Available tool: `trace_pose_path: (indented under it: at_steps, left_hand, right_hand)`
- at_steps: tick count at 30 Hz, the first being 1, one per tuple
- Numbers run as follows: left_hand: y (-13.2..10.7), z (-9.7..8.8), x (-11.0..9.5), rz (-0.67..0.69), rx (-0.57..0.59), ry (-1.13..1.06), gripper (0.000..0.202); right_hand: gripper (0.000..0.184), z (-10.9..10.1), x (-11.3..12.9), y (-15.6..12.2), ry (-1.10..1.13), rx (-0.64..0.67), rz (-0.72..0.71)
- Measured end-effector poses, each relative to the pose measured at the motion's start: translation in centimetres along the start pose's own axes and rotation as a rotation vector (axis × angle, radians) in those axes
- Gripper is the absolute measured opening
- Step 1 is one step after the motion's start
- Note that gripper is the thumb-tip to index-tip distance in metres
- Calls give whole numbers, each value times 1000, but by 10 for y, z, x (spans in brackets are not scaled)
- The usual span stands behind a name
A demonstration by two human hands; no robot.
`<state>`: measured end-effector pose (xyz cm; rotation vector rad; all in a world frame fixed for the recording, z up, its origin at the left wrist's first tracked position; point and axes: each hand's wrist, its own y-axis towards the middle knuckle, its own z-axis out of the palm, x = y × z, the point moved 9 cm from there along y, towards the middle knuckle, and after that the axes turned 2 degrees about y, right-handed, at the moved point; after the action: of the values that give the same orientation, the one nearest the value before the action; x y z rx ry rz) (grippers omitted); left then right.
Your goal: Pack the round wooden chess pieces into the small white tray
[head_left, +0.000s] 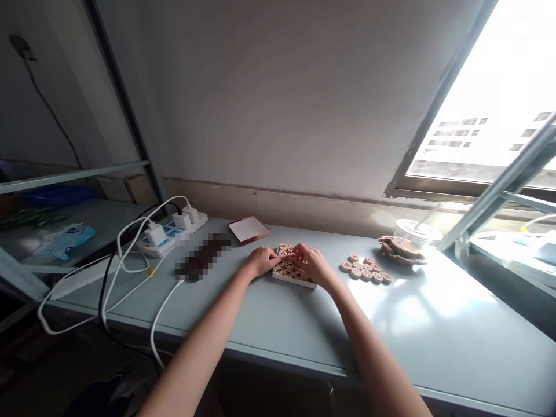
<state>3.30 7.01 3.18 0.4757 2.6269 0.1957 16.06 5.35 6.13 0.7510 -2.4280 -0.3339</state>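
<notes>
Squarely under both hands sits a shallow square box (293, 282) with pale, thin walls, packed in rows with round wooden game pieces (288, 268). Each piece is a flat, tan disc with a dark red character cut into its face. The box lies on the smooth, pale blue-grey bench (282, 330), whose top gives a dull sheen.

The left grip (262, 260) rests on the box's left edge, loosely curled, its fingertips lying on the discs and nothing closed inside it. The right grip (313, 263) covers the box's right half, its fingertips drawn together over a disc in the far row; whether it has that disc pinched, I cannot tell.

Right of the box, near it, loose discs (367, 269) of the same wood lie flat in a small cluster. Further right of the box stands a clear plastic cup (414, 231) with a domed lid. Just behind the box, to its left, lies a flat square lid (248, 229) with a dark red rim and a pale inside. Left of the box is a white power strip (171, 234) with blocky white plugs and limp white cables (130, 272).
</notes>
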Motion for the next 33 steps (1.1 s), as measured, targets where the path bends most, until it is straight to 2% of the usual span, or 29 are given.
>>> trace_pose_path:
  at_steps: [4, 6, 9, 11, 13, 15, 18, 20, 22, 24, 26, 30, 33]
  left_hand:
    - [-3, 1, 3, -66, -10, 63, 51]
    - [-6, -4, 7, -127, -60, 101, 51]
    - [-9, -24, 10, -137, -114, 10, 56]
    - [-6, -43, 15, -76, -71, -148, 58]
    - [1, -66, 29, -28, 19, -256, 53]
    - [10, -89, 54, -20, 76, -317, 50]
    - [21, -105, 97, -29, 114, -501, 49]
    - [26, -103, 124, -78, 121, -609, 47]
    - [28, -94, 140, -98, 142, -690, 46]
    - [29, -86, 145, -95, 179, -747, 46]
    - [29, -82, 145, -95, 207, -778, 45]
    - [30, -85, 144, -103, 214, -782, 45]
    - [30, -86, 141, -108, 220, -774, 43]
  right_hand:
    - [14, -2, -5, 3, 33, 23, -4]
    - [17, -7, -12, 4, 61, 4, 8]
    - [21, -20, -27, 5, 54, -98, 58]
    - [24, -26, -37, 5, 37, -166, 104]
    - [26, -29, -46, 5, 35, -198, 144]
    - [28, -30, -55, 6, 45, -203, 179]
    - [32, -33, -72, 5, 43, -196, 252]
    - [34, -40, -87, 1, -36, -220, 328]
    - [37, -50, -106, -7, -227, -265, 430]
    - [41, -55, -126, -17, -429, -281, 536]
    - [44, -50, -148, -25, -516, -215, 609]
    - [41, -30, -175, -29, -481, -125, 589]
    - [39, -27, -170, -25, -463, -180, 497]
